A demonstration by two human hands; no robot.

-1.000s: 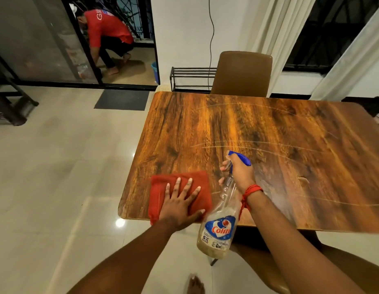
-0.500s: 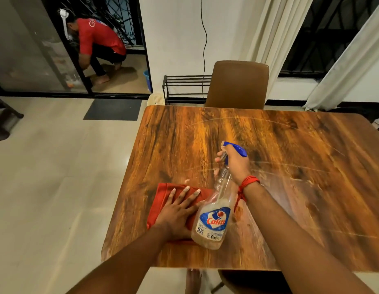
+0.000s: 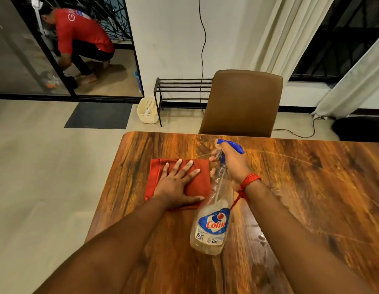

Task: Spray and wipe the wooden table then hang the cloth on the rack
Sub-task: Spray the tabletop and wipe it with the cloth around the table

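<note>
While left hand (image 3: 176,188) lies flat, fingers spread, on the folded red cloth (image 3: 178,181) at the glossy wooden table (image 3: 311,198) left edge and right hand (image 3: 233,164) grips the clear blue-triggered spray bottle (image 3: 214,217), spray-and-wipe looks mid-way; black metal rack (image 3: 182,92) hang not yet done.

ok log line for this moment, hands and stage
stage: wiping | left hand: flat on red cloth | right hand: holds spray bottle | table

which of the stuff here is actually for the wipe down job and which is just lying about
For the job: red cloth under the left hand; spray bottle in the right hand; wooden table; black rack by the wall.

Lying about: brown chair, white basket, dark mat, curtains.
</note>
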